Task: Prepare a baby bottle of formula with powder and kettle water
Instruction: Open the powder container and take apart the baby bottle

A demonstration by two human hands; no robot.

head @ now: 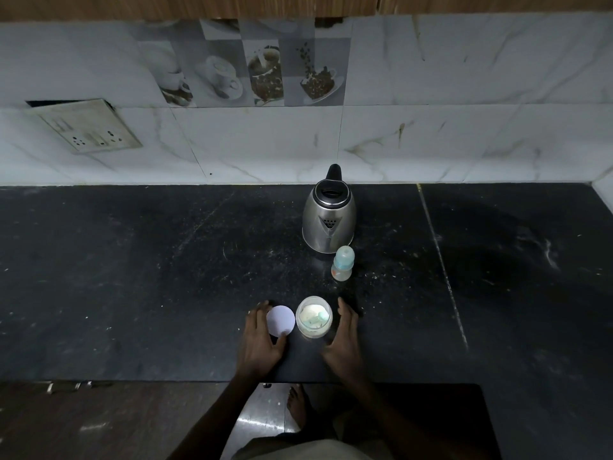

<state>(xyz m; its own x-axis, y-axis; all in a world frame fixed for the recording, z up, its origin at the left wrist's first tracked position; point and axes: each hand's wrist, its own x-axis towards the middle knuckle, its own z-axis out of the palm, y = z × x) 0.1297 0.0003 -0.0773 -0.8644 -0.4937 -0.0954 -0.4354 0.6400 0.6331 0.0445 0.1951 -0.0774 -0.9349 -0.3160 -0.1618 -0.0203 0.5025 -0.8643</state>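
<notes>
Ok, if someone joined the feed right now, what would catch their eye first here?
The bright open powder jar, with a pale scoop inside, sits at the near edge of the dark counter between both hands. The left hand grips a round white lid just left of it, and the right hand lies open on its right. Behind stand a capped baby bottle and, farther back, a steel kettle.
</notes>
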